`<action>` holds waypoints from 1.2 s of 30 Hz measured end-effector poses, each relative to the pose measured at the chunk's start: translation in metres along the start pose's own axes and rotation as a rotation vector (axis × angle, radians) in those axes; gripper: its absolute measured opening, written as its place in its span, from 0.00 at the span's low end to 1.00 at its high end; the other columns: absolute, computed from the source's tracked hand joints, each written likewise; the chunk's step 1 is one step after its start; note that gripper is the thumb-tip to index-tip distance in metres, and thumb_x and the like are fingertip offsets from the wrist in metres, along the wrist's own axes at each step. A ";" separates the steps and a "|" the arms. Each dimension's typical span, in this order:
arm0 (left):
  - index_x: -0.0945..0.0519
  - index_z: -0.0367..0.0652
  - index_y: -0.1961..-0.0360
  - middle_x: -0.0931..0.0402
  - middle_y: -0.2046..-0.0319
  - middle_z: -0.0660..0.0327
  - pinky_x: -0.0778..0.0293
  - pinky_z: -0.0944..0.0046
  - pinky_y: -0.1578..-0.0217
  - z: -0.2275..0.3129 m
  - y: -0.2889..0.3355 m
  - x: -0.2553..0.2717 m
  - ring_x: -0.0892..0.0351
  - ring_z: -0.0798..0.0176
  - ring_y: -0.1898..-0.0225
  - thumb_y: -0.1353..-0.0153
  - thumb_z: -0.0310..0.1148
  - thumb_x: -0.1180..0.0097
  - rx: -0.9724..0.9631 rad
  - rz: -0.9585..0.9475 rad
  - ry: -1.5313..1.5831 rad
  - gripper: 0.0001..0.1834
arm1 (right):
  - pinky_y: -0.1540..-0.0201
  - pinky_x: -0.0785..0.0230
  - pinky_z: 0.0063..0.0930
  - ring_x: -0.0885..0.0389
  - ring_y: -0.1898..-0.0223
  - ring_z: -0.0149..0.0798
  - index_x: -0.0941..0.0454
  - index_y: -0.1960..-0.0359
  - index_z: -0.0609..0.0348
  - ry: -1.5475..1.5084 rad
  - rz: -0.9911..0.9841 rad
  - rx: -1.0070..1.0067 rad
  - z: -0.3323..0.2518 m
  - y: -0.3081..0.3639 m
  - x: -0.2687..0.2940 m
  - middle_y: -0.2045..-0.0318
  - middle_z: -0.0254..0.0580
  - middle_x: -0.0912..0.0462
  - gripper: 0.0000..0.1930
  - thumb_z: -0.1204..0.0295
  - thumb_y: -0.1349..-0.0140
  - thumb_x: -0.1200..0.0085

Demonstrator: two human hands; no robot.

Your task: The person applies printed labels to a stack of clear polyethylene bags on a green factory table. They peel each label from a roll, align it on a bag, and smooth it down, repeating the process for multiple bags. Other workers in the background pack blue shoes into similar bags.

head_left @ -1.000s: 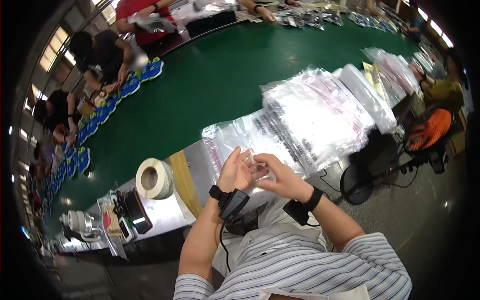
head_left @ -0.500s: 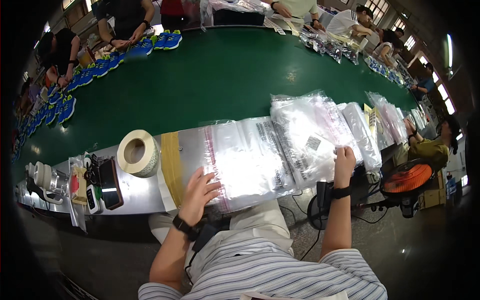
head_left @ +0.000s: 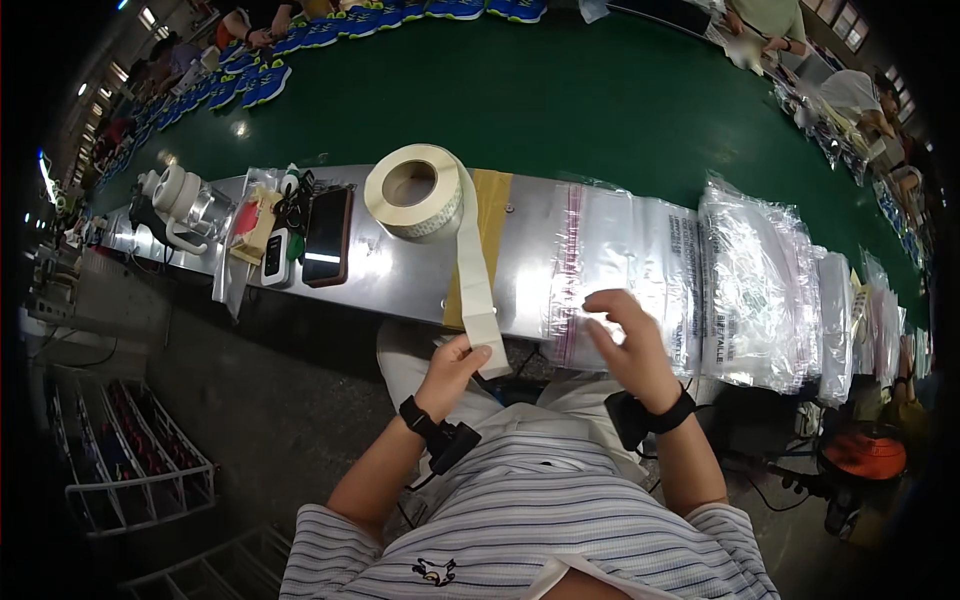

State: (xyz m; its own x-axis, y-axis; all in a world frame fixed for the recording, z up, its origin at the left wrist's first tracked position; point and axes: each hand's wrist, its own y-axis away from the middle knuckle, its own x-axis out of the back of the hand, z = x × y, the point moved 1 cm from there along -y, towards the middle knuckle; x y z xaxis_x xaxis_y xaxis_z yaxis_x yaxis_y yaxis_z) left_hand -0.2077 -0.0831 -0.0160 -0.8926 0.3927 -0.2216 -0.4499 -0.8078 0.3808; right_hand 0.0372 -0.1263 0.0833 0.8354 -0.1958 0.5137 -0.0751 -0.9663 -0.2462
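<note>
My left hand (head_left: 452, 375) pinches the loose end of a pale label strip (head_left: 474, 270) at the table's near edge. That strip runs down from a roll of labels (head_left: 445, 190) with a cardboard core, lying on the metal surface. Over the left part of a flat clear plastic bag (head_left: 625, 240) hovers my right hand (head_left: 635, 350), its thumb and fingers apart and nothing seen in them. The bag has a pinkish-red band along its left edge. Whether the right fingertips touch it, I cannot tell. A thicker pile of clear bags (head_left: 750, 290) lies just right of it.
Left of the roll are a phone (head_left: 328, 235), a small white device (head_left: 276, 258) and a clear jug (head_left: 190, 210). Yellow-brown tape (head_left: 490, 220) crosses the metal surface. Blue shoes (head_left: 265, 83) line the green table (head_left: 560, 110); an orange fan (head_left: 862, 452) stands at right. Co-workers stand across the table.
My view has turned left. My left hand has left the bag and now holds the strip pulled off the roll. My right hand has moved from the thicker pile to the flat bag's left side.
</note>
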 end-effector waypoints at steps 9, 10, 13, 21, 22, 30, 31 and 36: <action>0.29 0.41 0.64 0.42 0.85 0.67 0.41 0.71 0.80 0.056 0.009 -0.037 0.42 0.70 0.82 0.30 0.39 0.64 0.100 -0.098 0.641 0.14 | 0.61 0.29 0.24 0.22 0.67 0.31 0.29 0.58 0.64 -0.873 -0.817 -0.661 0.013 0.021 -0.061 0.65 0.40 0.23 0.20 0.56 0.31 0.60; 0.30 0.40 0.64 0.42 0.85 0.67 0.40 0.71 0.78 0.054 0.002 -0.038 0.41 0.69 0.81 0.30 0.40 0.64 0.072 -0.145 0.671 0.15 | 0.63 0.29 0.23 0.23 0.68 0.30 0.29 0.59 0.64 -0.821 -0.852 -0.625 0.008 0.023 -0.060 0.66 0.40 0.24 0.22 0.54 0.32 0.60; 0.31 0.39 0.65 0.46 0.89 0.67 0.37 0.72 0.74 0.047 -0.019 -0.055 0.37 0.68 0.79 0.31 0.46 0.64 0.072 -0.053 0.629 0.20 | 0.67 0.30 0.21 0.24 0.70 0.28 0.30 0.63 0.65 -0.666 -0.870 -0.532 0.001 0.024 -0.059 0.69 0.39 0.25 0.24 0.50 0.35 0.55; 0.31 0.37 0.52 0.28 0.63 0.61 0.32 0.70 0.55 0.036 -0.046 -0.082 0.28 0.69 0.60 0.32 0.52 0.64 -0.300 -0.108 0.019 0.26 | 0.62 0.33 0.18 0.28 0.66 0.23 0.29 0.67 0.61 -0.886 -0.465 -0.641 0.004 0.017 -0.041 0.69 0.31 0.24 0.08 0.71 0.41 0.43; 0.32 0.38 0.51 0.28 0.63 0.61 0.32 0.70 0.55 0.035 -0.043 -0.075 0.28 0.69 0.60 0.32 0.50 0.62 -0.218 -0.149 0.121 0.24 | 0.62 0.33 0.19 0.27 0.66 0.23 0.29 0.67 0.61 -0.880 -0.419 -0.595 0.003 0.018 -0.039 0.69 0.31 0.24 0.08 0.71 0.41 0.43; 0.24 0.35 0.58 0.24 0.63 0.66 0.30 0.75 0.62 0.060 -0.007 -0.063 0.28 0.77 0.64 0.35 0.34 0.50 -0.188 -0.152 0.009 0.12 | 0.62 0.32 0.24 0.26 0.67 0.28 0.29 0.62 0.65 -0.343 -0.273 -0.194 -0.005 0.024 -0.032 0.72 0.36 0.23 0.11 0.70 0.39 0.46; 0.24 0.35 0.57 0.24 0.63 0.66 0.30 0.74 0.61 0.062 -0.006 -0.063 0.28 0.77 0.63 0.35 0.33 0.50 -0.177 -0.131 0.034 0.12 | 0.63 0.32 0.24 0.26 0.68 0.28 0.29 0.61 0.65 -0.443 -0.291 -0.279 -0.005 0.022 -0.033 0.72 0.37 0.23 0.11 0.69 0.39 0.46; 0.26 0.34 0.54 0.24 0.64 0.64 0.29 0.73 0.61 0.069 -0.008 -0.064 0.26 0.75 0.64 0.34 0.33 0.51 -0.123 -0.040 0.323 0.13 | 0.67 0.33 0.24 0.26 0.71 0.29 0.26 0.63 0.64 -0.650 -0.382 -0.480 0.009 0.025 -0.038 0.73 0.41 0.23 0.12 0.67 0.39 0.45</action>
State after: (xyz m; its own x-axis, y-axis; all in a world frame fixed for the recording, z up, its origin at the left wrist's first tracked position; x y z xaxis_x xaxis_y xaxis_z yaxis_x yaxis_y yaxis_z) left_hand -0.1488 -0.0719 0.0570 -0.8102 0.2812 -0.5144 -0.4596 -0.8493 0.2597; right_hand 0.0080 -0.1416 0.0502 0.9828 0.1461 -0.1130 0.1733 -0.9408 0.2913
